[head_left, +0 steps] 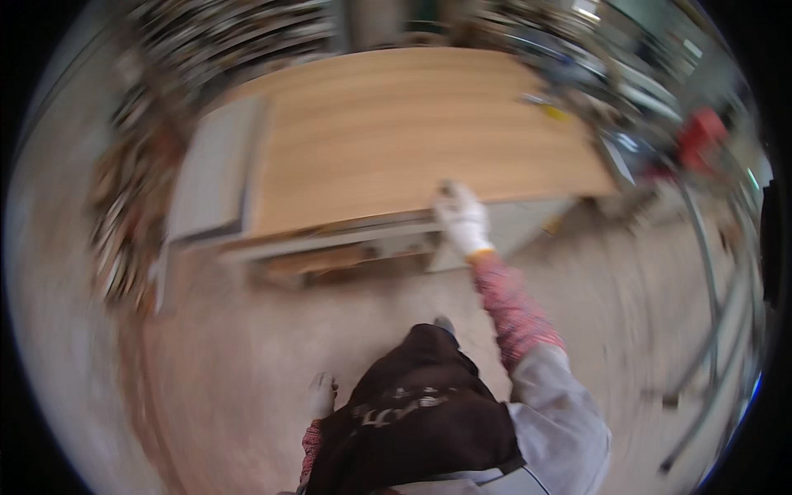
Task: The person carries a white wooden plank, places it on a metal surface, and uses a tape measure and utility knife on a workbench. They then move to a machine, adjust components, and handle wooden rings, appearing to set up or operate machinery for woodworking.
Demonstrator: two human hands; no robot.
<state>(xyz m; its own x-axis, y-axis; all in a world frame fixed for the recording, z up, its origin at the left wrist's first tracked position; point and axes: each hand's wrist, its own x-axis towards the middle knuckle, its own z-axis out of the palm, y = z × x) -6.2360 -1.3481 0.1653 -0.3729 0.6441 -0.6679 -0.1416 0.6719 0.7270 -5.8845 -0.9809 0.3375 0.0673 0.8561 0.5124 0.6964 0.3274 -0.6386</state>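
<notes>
My right hand [464, 219], in a white work glove with a patterned pink sleeve behind it, reaches forward over the front edge of a large wood-grain board [396, 132]. Its fingers are smeared by motion; something dark shows at their tips, and I cannot make out whether they hold or touch anything. My left hand [323, 394], gloved too, hangs low beside my dark apron [421, 412], away from the board. Its fingers are too small and blurred to read. The board lies flat, with a grey-white panel [216, 169] along its left side.
Stacked strips [235, 33] fill racks behind the board, and a heap of offcuts [124, 223] lies at the left. A small yellow item [554, 112] sits on the board's far right. A red object [701, 136] and metal tubes [701, 247] stand at the right.
</notes>
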